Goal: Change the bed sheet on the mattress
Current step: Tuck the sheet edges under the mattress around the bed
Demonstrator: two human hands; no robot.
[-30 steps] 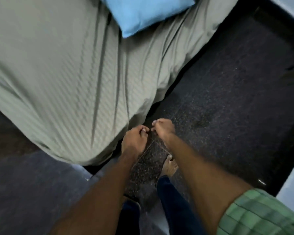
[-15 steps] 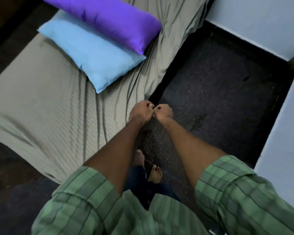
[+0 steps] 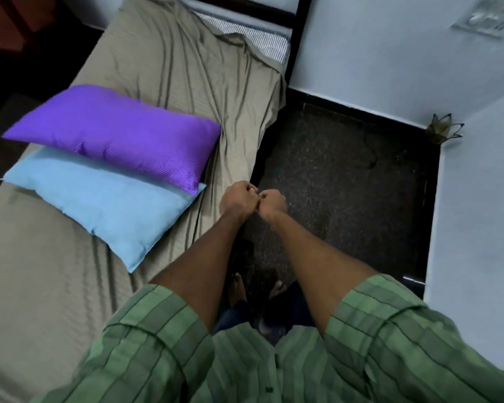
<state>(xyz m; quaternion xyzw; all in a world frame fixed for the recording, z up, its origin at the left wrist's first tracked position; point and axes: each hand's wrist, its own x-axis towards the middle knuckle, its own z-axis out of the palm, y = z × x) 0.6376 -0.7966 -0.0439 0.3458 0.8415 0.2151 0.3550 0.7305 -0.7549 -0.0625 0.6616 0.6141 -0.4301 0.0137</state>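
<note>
A rumpled olive-grey bed sheet (image 3: pixel 169 62) covers the mattress (image 3: pixel 262 39), whose striped far corner is bare. On the sheet lie a purple pillow (image 3: pixel 120 132) overlapping a light blue pillow (image 3: pixel 99 205). Beside the bed's edge, a person in a green striped shirt (image 3: pixel 274 359) holds both fists together: left hand (image 3: pixel 237 199) and right hand (image 3: pixel 272 202) curled tight, gripping nothing visible, above the dark speckled floor (image 3: pixel 346 184).
</note>
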